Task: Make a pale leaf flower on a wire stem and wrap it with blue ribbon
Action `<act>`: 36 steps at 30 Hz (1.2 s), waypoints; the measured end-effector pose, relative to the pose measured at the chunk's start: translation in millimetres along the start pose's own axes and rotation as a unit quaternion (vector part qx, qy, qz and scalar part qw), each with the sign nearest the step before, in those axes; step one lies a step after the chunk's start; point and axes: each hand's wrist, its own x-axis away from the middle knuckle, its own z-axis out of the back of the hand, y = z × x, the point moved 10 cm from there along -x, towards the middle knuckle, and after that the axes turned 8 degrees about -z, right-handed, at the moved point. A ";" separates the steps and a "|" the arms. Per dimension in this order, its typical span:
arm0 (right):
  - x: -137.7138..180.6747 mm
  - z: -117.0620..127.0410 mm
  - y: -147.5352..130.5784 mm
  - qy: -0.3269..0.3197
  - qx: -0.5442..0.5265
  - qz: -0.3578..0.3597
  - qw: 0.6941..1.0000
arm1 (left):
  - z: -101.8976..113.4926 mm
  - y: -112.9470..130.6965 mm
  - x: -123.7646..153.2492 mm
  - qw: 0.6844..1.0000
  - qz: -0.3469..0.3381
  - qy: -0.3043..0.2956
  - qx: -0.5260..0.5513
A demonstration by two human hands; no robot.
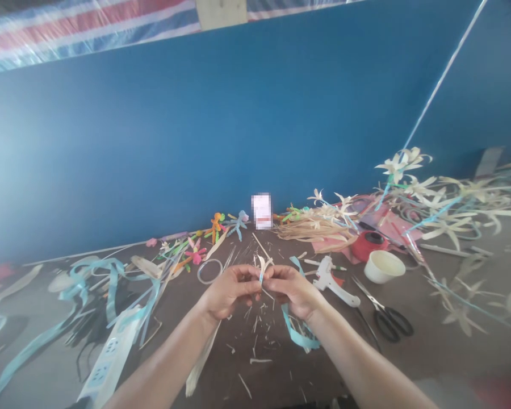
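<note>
Both my hands meet over the middle of the dark table, pinching a small pale flower (263,263) made of thin dried strips. A bit of light blue shows on its stem. My left hand (233,291) has thumb and fingertips closed on it from the left. From the right, my right hand (293,289) grips it with fingertips pressed together. A light blue ribbon (297,336) hangs and curls below my right hand; whether it joins the stem is hidden. Pale scraps (262,324) litter the tabletop under my hands.
Right of my hands lie a white glue gun (332,284), black-handled scissors (389,321), a pale cup (384,267) and several finished flowers (409,165). On the left are a white power strip (111,355), blue ribbon (113,284) and a tape ring (210,271). A blue panel (238,130) stands behind.
</note>
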 end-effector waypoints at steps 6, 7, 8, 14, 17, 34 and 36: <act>2.8 -0.3 -10.3 0.016 0.028 0.035 0.999 | -0.6 2.0 0.2 1.000 -0.005 0.004 -0.009; 3.5 -0.2 -12.5 0.019 0.032 0.045 0.998 | -1.0 2.4 0.4 1.000 -0.004 0.003 -0.009; 4.1 0.1 -14.6 0.022 0.036 0.054 0.998 | -1.3 2.5 0.5 1.000 -0.003 0.003 -0.009; 5.1 3.1 -18.9 0.038 0.065 0.075 0.994 | -1.5 2.7 -0.1 1.000 -0.002 -0.001 -0.007; 5.0 4.4 -19.9 0.043 0.073 0.078 0.993 | -2.0 2.5 -0.5 1.000 0.002 -0.004 -0.002; 9.6 4.4 -33.7 0.079 0.172 0.135 0.973 | 2.4 11.9 -5.9 0.998 -0.030 0.027 -0.045; 14.8 3.3 -40.7 0.103 0.209 0.153 0.960 | 4.6 18.6 -7.9 0.995 -0.057 0.047 -0.071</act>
